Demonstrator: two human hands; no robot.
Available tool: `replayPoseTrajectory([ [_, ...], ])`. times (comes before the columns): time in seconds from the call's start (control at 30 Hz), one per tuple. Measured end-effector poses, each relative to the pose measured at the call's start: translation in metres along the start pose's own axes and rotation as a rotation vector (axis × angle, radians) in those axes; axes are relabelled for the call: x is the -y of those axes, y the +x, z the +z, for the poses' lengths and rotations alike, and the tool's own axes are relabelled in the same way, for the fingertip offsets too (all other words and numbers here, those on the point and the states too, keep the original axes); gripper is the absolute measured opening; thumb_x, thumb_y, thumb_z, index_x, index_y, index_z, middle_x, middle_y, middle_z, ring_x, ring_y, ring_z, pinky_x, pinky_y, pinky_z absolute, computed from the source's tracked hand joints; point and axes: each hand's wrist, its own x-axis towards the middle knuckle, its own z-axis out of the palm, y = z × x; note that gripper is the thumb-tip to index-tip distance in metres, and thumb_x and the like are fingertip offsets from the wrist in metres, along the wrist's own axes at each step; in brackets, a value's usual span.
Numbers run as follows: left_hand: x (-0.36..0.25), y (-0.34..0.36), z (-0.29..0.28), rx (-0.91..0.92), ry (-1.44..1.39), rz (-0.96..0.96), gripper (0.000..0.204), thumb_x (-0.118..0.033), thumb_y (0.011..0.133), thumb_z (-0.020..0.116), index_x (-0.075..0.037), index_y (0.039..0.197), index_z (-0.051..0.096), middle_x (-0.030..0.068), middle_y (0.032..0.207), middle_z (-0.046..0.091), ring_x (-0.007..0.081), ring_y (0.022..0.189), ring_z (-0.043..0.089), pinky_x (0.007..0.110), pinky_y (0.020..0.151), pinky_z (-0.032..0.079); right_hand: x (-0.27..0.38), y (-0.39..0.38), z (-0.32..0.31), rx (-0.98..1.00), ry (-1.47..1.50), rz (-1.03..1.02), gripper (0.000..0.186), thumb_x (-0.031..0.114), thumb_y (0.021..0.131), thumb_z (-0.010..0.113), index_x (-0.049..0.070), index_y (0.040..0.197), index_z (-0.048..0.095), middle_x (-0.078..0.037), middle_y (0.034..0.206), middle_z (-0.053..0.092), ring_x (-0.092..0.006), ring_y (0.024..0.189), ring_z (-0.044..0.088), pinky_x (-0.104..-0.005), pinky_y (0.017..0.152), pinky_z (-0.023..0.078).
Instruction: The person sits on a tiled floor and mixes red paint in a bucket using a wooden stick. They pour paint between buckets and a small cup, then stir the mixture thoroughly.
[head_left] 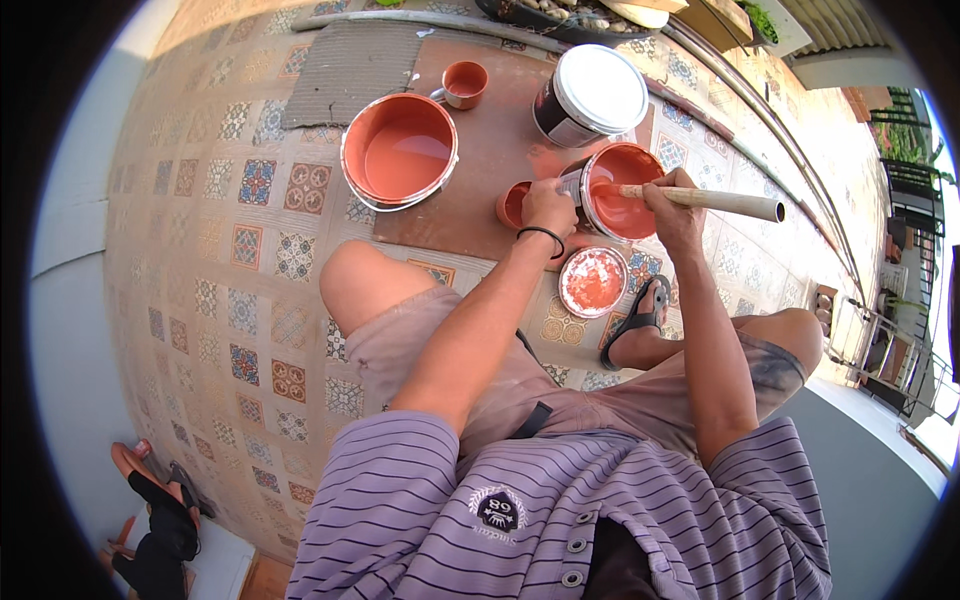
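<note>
My right hand (675, 215) is closed around a pale hollow pipe (735, 201). The pipe's lower end is in the orange-red paint of a bucket (648, 155) tipped toward me. Beside that bucket's left wall, my left hand (548, 208) is clenched. It appears to grip a paint-stained mug (513, 205), though the fingers hide the handle. Below the bucket, a round lid (593, 282) smeared with paint lies on the tiles. A larger open bucket (350, 165) to the left contains the same paint, and a second mug (465, 85) stands behind it.
A white-lidded bucket (601, 88) stands behind the paint bucket. Under these things lies a brown board (440, 225), with grey corrugated cardboard (350, 72) at its far left. Long pipes (770, 160) run along the right. Another person's legs (165, 510) show at lower left.
</note>
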Motion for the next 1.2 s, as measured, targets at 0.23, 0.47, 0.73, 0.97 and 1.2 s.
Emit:
replayPoseTrajectory([
  [0.23, -0.051, -0.007, -0.061, 0.014, -0.052, 0.195, 0.033, -0.015, 0.106, 0.067, 0.003, 0.134, 0.069, 0.008, 0.102, 0.074, 0.0108, 0.072, 0.07, 0.025, 0.055, 0.056, 0.003, -0.003, -0.042, -0.032, -0.119, 0.184, 0.015, 0.009, 0.09, 0.073, 0.003, 0.084, 0.06, -0.005, 0.079, 0.069, -0.0085, 0.07, 0.062, -0.0271, 0.064, 0.053],
  [0.47, -0.05, 0.001, -0.092, 0.016, 0.336, 0.379, 0.032, -0.007, 0.103, 0.064, 0.003, 0.132, 0.07, 0.0155, 0.106, 0.075, 0.0246, 0.09, 0.074, 0.035, 0.075, 0.06, -0.006, -0.005, -0.022, -0.014, 0.255, 0.165, 0.015, 0.014, 0.089, 0.078, 0.002, 0.089, 0.069, -0.002, 0.077, 0.068, -0.0093, 0.074, 0.061, -0.0304, 0.07, 0.051],
  [0.73, 0.046, 0.055, -0.128, 0.203, 1.129, 0.276, 0.095, -0.001, 0.079, 0.085, -0.007, 0.161, 0.038, 0.0256, 0.155, 0.051, 0.0457, 0.144, 0.052, 0.05, 0.119, 0.048, 0.01, -0.013, -0.04, -0.104, 0.026, 0.372, 0.019, 0.012, 0.084, 0.079, 0.003, 0.081, 0.063, -0.003, 0.067, 0.064, -0.0087, 0.064, 0.06, -0.0283, 0.06, 0.049],
  [0.97, 0.095, 0.069, -0.115, 0.181, 0.751, 0.375, 0.131, -0.013, 0.056, 0.105, -0.032, 0.167, 0.038, 0.0147, 0.151, 0.049, 0.0391, 0.147, 0.047, 0.047, 0.125, 0.043, 0.003, 0.011, -0.023, -0.034, -0.02, 0.02, 0.021, 0.018, 0.087, 0.08, 0.003, 0.082, 0.066, -0.003, 0.072, 0.063, -0.0092, 0.071, 0.057, -0.0321, 0.067, 0.05],
  [1.2, 0.1, 0.085, -0.103, 0.199, 0.714, 0.475, 0.114, -0.015, 0.057, 0.104, -0.016, 0.158, 0.05, 0.0086, 0.145, 0.059, 0.0318, 0.138, 0.055, 0.044, 0.12, 0.047, 0.024, 0.006, -0.017, 0.165, -0.14, 0.037, 0.02, 0.016, 0.082, 0.079, 0.005, 0.078, 0.063, -0.005, 0.071, 0.063, -0.0141, 0.067, 0.059, -0.0354, 0.064, 0.05],
])
